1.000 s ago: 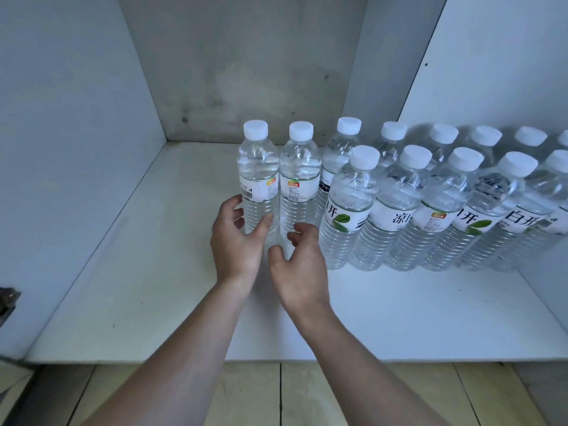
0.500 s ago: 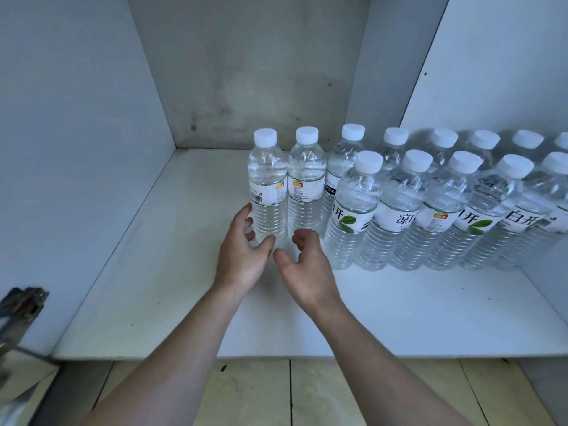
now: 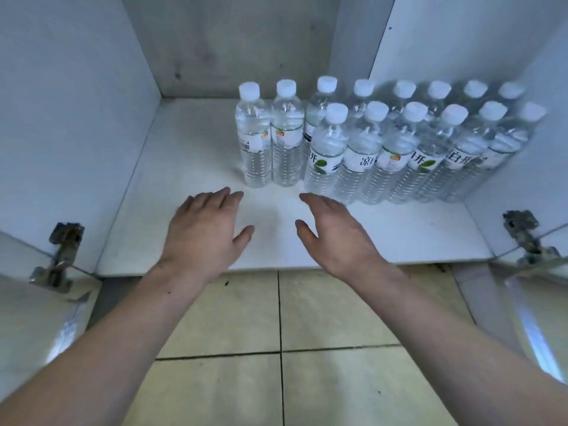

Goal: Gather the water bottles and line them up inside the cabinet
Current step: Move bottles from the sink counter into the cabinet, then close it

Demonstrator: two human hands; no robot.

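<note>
Several clear water bottles with white caps stand upright in two rows on the white cabinet shelf, filling its right part. The leftmost bottle and its neighbour stand at the left end of the back row. The front row begins with a green-leaf labelled bottle. My left hand hovers over the shelf's front, fingers straight, holding nothing. My right hand is beside it, fingers relaxed, also holding nothing. Both hands are apart from the bottles.
Grey cabinet walls close the left, back and right sides. Metal door hinges sit at the left and right front edges. The shelf's left part is bare. Beige floor tiles lie below the shelf.
Both hands have drawn back from the two leftmost bottles toward the shelf's front edge and spread apart. The view has pulled back, so the hinges and floor show.
</note>
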